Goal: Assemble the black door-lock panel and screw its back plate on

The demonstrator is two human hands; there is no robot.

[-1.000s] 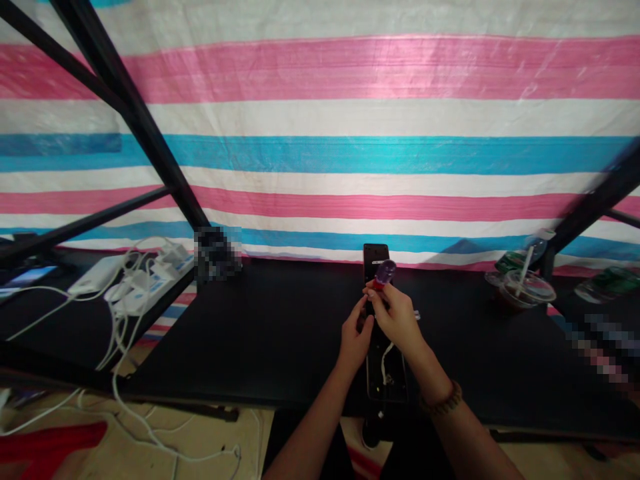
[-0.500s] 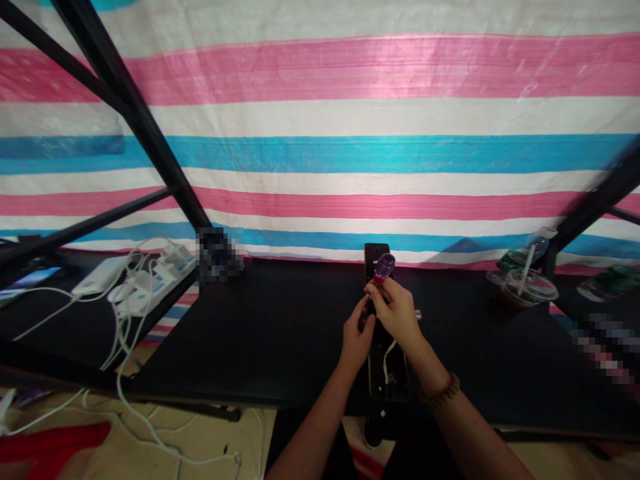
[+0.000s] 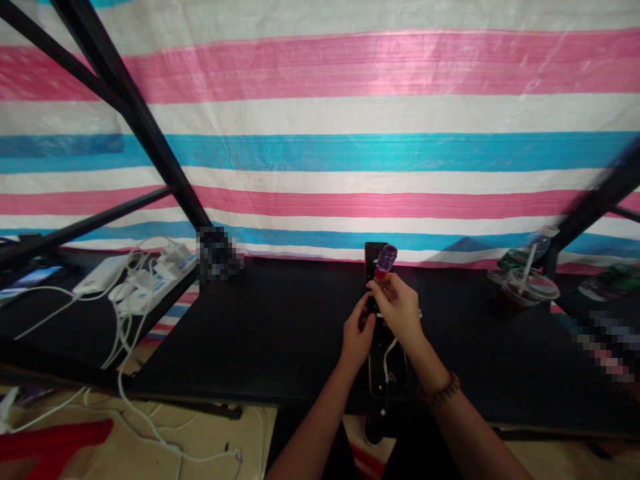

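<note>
Black device (image 3: 399,369): oblong, on the tabletop (image 3: 260,327), one end near the front edge.
Back edge: wrinkled striped sheet (image 3: 350,115).
Right hand (image 3: 400,307): pinches a purple-and-red tool (image 3: 387,257) over the device.
Left hand (image 3: 357,339): curved alongside; cannot tell whether it grips.

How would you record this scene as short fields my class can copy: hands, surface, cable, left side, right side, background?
Right hand: grips a tool with a purple handle, handle end pointing away from the person
Left hand: beside the right, fingers bent near a dark device; whether it touches is unclear
Surface: black table, device lying on it
Cable: white cable over the device's near part
Left side: white power strip with plugs
Right side: clear cup with a straw
Background: striped sheet
</note>
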